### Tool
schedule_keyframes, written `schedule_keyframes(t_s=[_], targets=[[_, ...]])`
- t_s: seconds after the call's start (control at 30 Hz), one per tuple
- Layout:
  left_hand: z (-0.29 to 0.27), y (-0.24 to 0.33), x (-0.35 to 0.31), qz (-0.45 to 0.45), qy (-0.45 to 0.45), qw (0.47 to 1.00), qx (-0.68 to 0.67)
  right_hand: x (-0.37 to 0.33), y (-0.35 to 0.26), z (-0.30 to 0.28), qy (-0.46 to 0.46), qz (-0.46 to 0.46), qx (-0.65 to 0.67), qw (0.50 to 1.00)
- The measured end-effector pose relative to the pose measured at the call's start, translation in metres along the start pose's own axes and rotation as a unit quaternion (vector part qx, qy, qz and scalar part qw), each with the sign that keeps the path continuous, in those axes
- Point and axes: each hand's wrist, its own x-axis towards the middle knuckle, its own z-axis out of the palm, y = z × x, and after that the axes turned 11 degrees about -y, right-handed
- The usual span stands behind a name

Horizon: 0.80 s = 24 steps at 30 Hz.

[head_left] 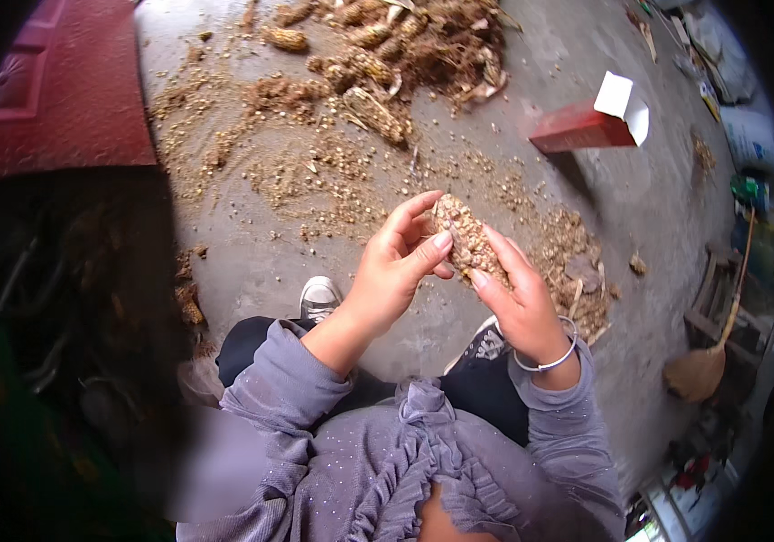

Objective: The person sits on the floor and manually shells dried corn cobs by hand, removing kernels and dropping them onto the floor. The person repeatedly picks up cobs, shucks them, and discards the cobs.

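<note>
Between my two hands is an ear of corn [466,237], pale and knobbly, with darker patches along its side. My left hand [396,257] grips its far end, the thumb pressed on the side facing me. Around the near end my right hand [524,294] is closed, thumb along the edge and a light bangle on the wrist. Below my hands, loose kernels [315,185] are strewn over the concrete floor. Another heap of kernels and scraps [577,262] lies just right of my right hand.
A pile of corn ears and husks [414,45] lies at the far side. An open red carton [586,128] stands to the right. A red door panel [62,90] fills the far left. A broom [699,370] and a wooden frame [715,294] are along the right edge. My shoes [319,296] are below my hands.
</note>
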Motion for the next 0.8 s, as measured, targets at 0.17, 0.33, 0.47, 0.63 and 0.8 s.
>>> schedule_keyframes(t_s=[0.17, 0.33, 0.47, 0.63, 0.8], targets=[[-0.005, -0.008, 0.001, 0.001, -0.035, 0.995, 0.094, -0.014, 0.016, 0.02, 0.006, 0.027, 0.1, 0.995], [-0.016, -0.006, 0.003, -0.025, -0.024, 0.993, 0.111, 0.004, 0.019, 0.029, -0.051, 0.128, 0.379, 0.915], [-0.007, -0.012, 0.002, 0.024, 0.025, 0.978, 0.205, 0.015, 0.029, 0.043, 0.006, 0.026, 0.245, 0.969], [-0.002, -0.019, 0.007, 0.017, -0.002, 0.991, 0.133, 0.005, 0.041, 0.033, 0.005, 0.122, 0.455, 0.882], [0.0, -0.03, 0.01, 0.052, 0.02, 0.959, 0.278, -0.001, 0.039, 0.02, -0.032, 0.13, 0.61, 0.781]])
